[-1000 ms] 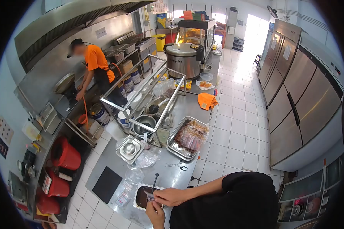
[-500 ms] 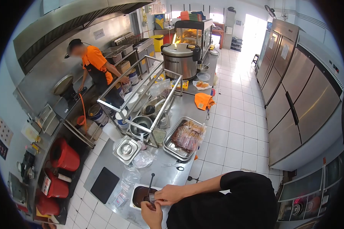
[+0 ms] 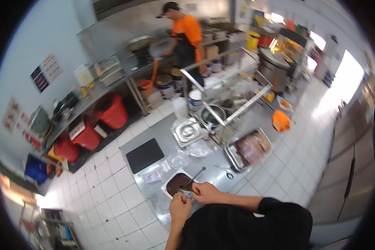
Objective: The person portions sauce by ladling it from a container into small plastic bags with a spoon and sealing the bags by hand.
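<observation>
Both hands meet over the near edge of a metal pan of dark brown sauce (image 3: 177,182). My left hand (image 3: 180,206) and my right hand (image 3: 206,192) have closed fingers pinching a small clear plastic bag (image 3: 187,193) between them. A dark-handled ladle (image 3: 196,176) leans in the pan, its lower end hidden. Left of the pan lie a small printed packet (image 3: 152,177) and some clear plastic. Scissors (image 3: 226,171) rest to the right, near a metal tray of bagged skewers (image 3: 248,151).
A black flat board (image 3: 145,156) lies on the steel table. Behind it are a lidded steel container (image 3: 188,131) and a metal rack frame (image 3: 225,121). Across the aisle, a person in an orange shirt (image 3: 186,30) stands at the stove. Red bins (image 3: 111,111) sit under the left counter.
The view has swung left, so everything shifts right in the picture. My hands stay together on the plastic bag. The person in orange has straightened up and brought the reaching arm back down.
</observation>
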A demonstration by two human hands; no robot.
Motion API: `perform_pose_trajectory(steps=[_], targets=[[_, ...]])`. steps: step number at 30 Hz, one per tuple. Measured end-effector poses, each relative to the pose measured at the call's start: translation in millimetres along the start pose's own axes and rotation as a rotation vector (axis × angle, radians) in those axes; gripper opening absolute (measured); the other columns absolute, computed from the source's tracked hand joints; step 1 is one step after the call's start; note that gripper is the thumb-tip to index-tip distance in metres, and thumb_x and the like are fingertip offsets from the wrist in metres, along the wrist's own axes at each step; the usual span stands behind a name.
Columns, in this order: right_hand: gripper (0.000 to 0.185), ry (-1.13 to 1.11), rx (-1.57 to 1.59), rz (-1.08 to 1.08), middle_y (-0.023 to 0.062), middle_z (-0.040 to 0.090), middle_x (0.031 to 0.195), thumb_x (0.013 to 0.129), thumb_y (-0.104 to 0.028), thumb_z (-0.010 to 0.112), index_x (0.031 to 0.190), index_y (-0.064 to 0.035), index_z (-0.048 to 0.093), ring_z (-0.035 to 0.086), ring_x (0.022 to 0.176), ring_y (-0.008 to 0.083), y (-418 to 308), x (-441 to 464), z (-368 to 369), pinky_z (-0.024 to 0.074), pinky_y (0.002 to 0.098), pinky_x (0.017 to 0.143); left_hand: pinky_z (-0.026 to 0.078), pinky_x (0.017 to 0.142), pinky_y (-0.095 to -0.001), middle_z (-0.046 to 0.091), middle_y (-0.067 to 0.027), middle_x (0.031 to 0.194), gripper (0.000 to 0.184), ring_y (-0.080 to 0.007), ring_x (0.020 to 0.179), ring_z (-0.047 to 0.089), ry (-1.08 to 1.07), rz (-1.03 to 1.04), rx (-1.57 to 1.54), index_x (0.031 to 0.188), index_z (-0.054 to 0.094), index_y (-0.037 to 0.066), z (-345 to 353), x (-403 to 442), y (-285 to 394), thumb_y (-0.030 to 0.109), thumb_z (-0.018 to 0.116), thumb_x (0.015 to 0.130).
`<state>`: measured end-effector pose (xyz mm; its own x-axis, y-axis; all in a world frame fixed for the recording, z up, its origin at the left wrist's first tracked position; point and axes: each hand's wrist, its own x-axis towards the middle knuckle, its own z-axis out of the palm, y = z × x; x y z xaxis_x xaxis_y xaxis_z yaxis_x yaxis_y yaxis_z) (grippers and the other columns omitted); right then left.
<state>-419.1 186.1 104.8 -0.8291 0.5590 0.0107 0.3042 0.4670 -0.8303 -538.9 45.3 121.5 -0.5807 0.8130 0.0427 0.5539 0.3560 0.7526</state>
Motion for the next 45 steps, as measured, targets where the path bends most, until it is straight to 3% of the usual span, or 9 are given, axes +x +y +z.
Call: perform_pose_trajectory(steps=[4, 7, 13, 19, 20, 24, 27, 32, 45], targets=[[0.031, 0.034, 0.071, -0.106, 0.0102, 0.046, 0.055, 0.079, -0.015, 0.071, 0.068, -0.0058, 0.044, 0.042, 0.05, 0.0231, -7, 8, -8, 0.0386, 0.0379, 0.05, 0.046, 0.079, -0.0432, 0.061, -0.013, 0.111, 0.023, -0.0311, 0.099, 0.06, 0.097, 0.191, 0.089, 0.095, 0.06, 0.007, 5, 3, -2, 0.01, 0.071, 0.075], [0.034, -0.08, 0.092, -0.079, 0.0077, 0.043, 0.054, 0.08, -0.015, 0.072, 0.067, -0.0057, 0.042, 0.038, 0.052, 0.017, -9, 11, -19, 0.0375, 0.0356, 0.05, 0.038, 0.099, -0.0504, 0.057, -0.011, 0.121, 0.036, -0.0319, 0.114, 0.055, 0.123, 0.397, 0.06, 0.109, 0.061, 0.008, -11, 7, 15, 0.015, 0.074, 0.075], [0.042, -0.193, 0.17, -0.002, 0.0032, 0.042, 0.055, 0.085, -0.02, 0.075, 0.066, -0.0062, 0.041, 0.037, 0.056, 0.0091, -20, 2, -31, 0.0357, 0.0315, 0.051, 0.02, 0.114, -0.0593, 0.059, -0.0069, 0.117, 0.052, -0.028, 0.117, 0.056, 0.089, 0.405, 0.106, 0.114, 0.061, 0.01, -12, 1, 33, 0.029, 0.084, 0.071], [0.027, -0.138, 0.057, -0.179, 0.0031, 0.06, 0.075, 0.088, -0.022, 0.076, 0.08, -0.0074, 0.054, 0.05, 0.057, 0.0134, -44, -7, -33, 0.041, 0.0315, 0.054, 0.024, 0.111, -0.0585, 0.061, -0.0021, 0.101, 0.046, -0.025, 0.106, 0.061, 0.069, 0.443, 0.131, 0.106, 0.062, 0.012, -6, 5, -26, 0.023, 0.085, 0.067], [0.021, -0.245, 0.045, -0.095, 0.009, 0.068, 0.1, 0.092, -0.026, 0.07, 0.101, -0.0086, 0.061, 0.066, 0.081, 0.0292, -52, -8, -41, 0.0516, 0.0377, 0.068, 0.024, 0.11, -0.0587, 0.062, -0.0019, 0.099, 0.045, -0.0247, 0.103, 0.061, 0.107, 0.428, 0.127, 0.105, 0.062, 0.013, -10, 7, -31, 0.021, 0.085, 0.067], [0.032, -0.292, 0.01, -0.304, 0.0134, 0.068, 0.11, 0.098, -0.032, 0.061, 0.121, -0.0085, 0.06, 0.069, 0.091, 0.032, -71, -16, -40, 0.056, 0.04, 0.078, 0.03, 0.107, -0.0576, 0.064, -0.0038, 0.096, 0.042, -0.0258, 0.097, 0.062, 0.103, 0.445, 0.115, 0.104, 0.063, 0.013, -17, 12, -27, 0.014, 0.083, 0.067], [0.038, -0.544, -0.115, -0.226, 0.0146, 0.069, 0.11, 0.1, -0.039, 0.058, 0.121, -0.0065, 0.06, 0.07, 0.094, 0.0338, -62, -9, -28, 0.0556, 0.0434, 0.08, 0.038, 0.103, -0.0517, 0.064, -0.0077, 0.097, 0.041, -0.0294, 0.098, 0.062, -0.041, 0.546, -0.01, 0.107, 0.063, 0.009, -8, 18, -30, 0.013, 0.08, 0.07], [0.061, -0.652, -0.184, -0.149, 0.016, 0.071, 0.103, 0.1, -0.059, 0.05, 0.113, -0.0018, 0.067, 0.069, 0.095, 0.0362, -51, -4, -22, 0.054, 0.0468, 0.084, 0.05, 0.089, -0.0429, 0.066, -0.0145, 0.103, 0.045, -0.036, 0.099, 0.062, -0.192, 0.57, -0.093, 0.115, 0.061, 0.002, -1, 16, -22, 0.007, 0.075, 0.073], [0.062, -0.648, -0.232, -0.289, 0.0186, 0.07, 0.09, 0.092, -0.068, 0.057, 0.093, -0.0083, 0.074, 0.069, 0.086, 0.0404, -60, -4, -27, 0.0538, 0.0496, 0.075, 0.046, 0.085, -0.0469, 0.061, -0.0143, 0.092, 0.024, -0.0378, 0.092, 0.059, -0.096, 0.531, -0.065, 0.094, 0.063, 0.007, 6, 8, -31, 0.018, 0.073, 0.076]])
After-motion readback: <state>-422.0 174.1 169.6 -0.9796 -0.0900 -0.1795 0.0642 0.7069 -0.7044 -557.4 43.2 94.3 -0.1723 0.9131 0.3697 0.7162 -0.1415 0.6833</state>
